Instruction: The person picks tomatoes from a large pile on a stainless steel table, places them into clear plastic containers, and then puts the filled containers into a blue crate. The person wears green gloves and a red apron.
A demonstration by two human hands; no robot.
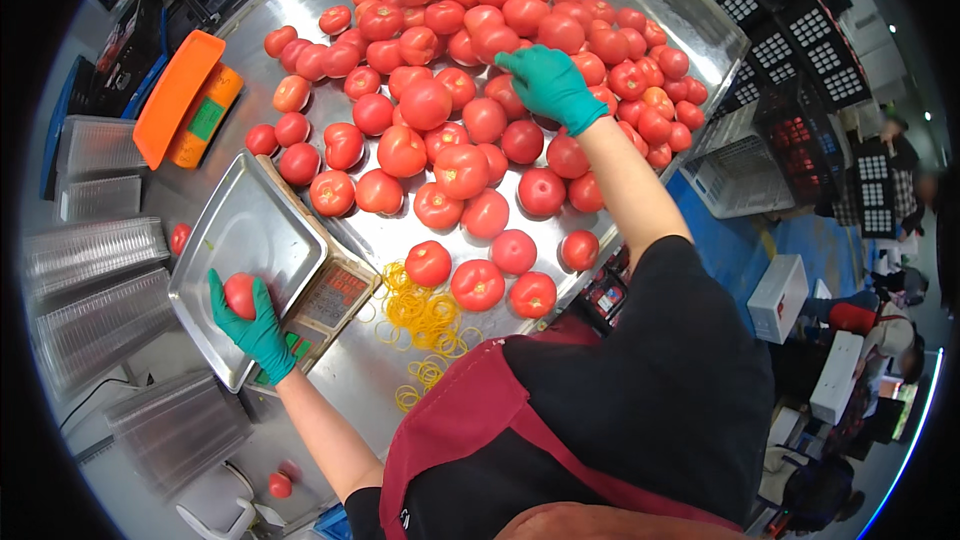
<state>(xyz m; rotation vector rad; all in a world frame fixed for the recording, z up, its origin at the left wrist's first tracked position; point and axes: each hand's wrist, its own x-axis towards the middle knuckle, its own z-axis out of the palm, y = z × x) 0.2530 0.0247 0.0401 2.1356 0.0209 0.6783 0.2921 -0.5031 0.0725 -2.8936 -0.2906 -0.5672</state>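
Note:
My left hand (259,334), in a green glove, has its thumb and fingers around a red tomato (240,296) at the metal pan (247,221) of a digital scale. Whether that tomato touches the pan is not plain. The scale's display (335,292) is lit with red digits. My right hand (547,86), also gloved in green, lies over the right part of a large spread of tomatoes (425,103). Its back faces me, and its fingertips are beside a tomato (495,43). What may be under its palm is hidden.
Yellow rubber bands (424,319) lie loose on the steel table (341,367) near my apron. Stacked clear plastic trays (97,259) stand at the left, below an orange scale (184,101). Crates (739,165) stand beyond the table's right edge, with people (892,337) farther off.

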